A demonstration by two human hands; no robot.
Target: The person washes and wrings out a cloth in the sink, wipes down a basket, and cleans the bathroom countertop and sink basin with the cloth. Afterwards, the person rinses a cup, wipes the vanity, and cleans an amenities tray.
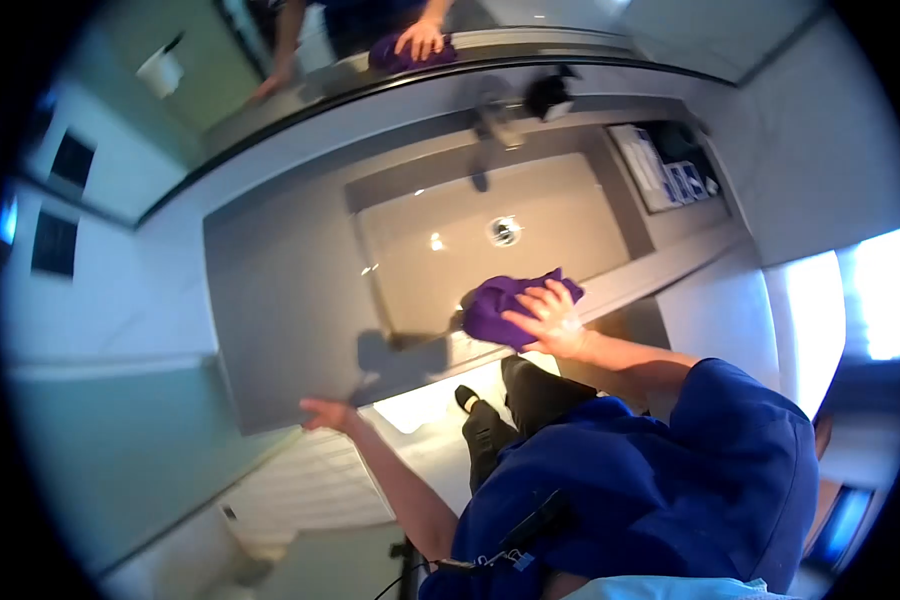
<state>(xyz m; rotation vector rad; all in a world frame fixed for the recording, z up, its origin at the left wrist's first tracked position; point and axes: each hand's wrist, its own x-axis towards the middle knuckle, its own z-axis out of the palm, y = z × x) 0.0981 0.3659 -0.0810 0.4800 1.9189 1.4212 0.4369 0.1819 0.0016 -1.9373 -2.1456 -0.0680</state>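
My right hand (555, 322) presses on a bunched purple cloth (497, 312) at the front rim of the sink (450, 215), its fingers spread over the fabric. Part of the cloth is hidden beneath the hand. My left hand (328, 413) is at the front edge of the grey countertop (280, 290), toward its left end, with nothing in it and its fingers apart. A round metal drain (504, 231) lies in the basin beyond the cloth.
A faucet (500, 125) stands behind the basin, with a dark bottle-like item (550, 97) beside it. A black tray (682, 140) of small packets sits on the right. Along the back wall, a mirror (190, 110) reflects the hands and cloth.
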